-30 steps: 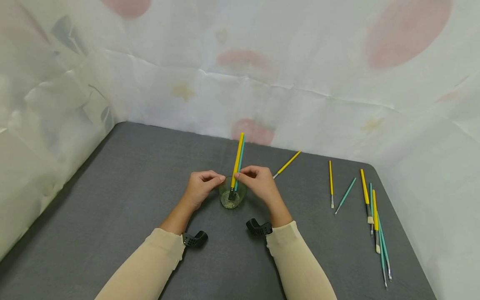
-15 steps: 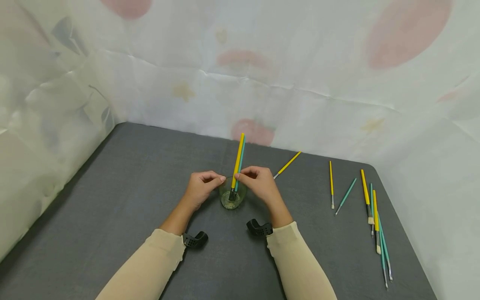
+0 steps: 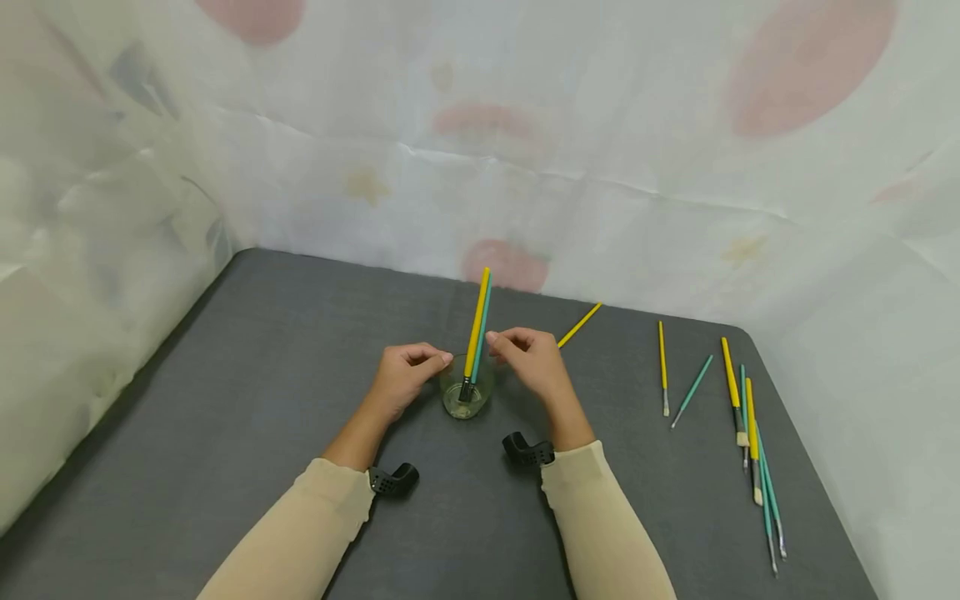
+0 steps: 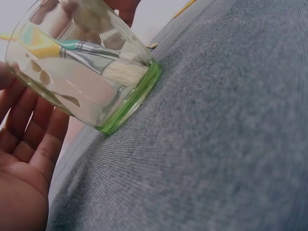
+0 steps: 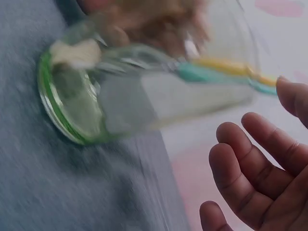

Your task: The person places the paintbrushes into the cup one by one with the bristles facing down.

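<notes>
On the grey desk (image 3: 247, 400), walled round by a pale cloth backdrop (image 3: 600, 125) printed with pink shapes, a small green-tinted glass (image 3: 465, 390) stands near the middle, between the two hands. The left hand (image 3: 401, 379) sits at the glass's left side with its fingers (image 4: 21, 130) along the wall; the left wrist view shows them fairly straight against the glass, though whether they truly grip it I cannot tell. The right hand (image 3: 534, 367) hovers just right of the glass, its fingers (image 5: 250, 168) loosely spread and holding nothing, a small gap from the brush handles. Inside the glass, bristles down, a yellow brush (image 3: 476, 327) and a teal brush (image 3: 482, 332) lean together, tilting up and away to the far side. A lone yellow brush (image 3: 579, 325) lies just beyond the right hand. Well off to the right, a scatter of loose brushes (image 3: 750, 425), yellow and teal, lies flat on the desk near its right edge.
</notes>
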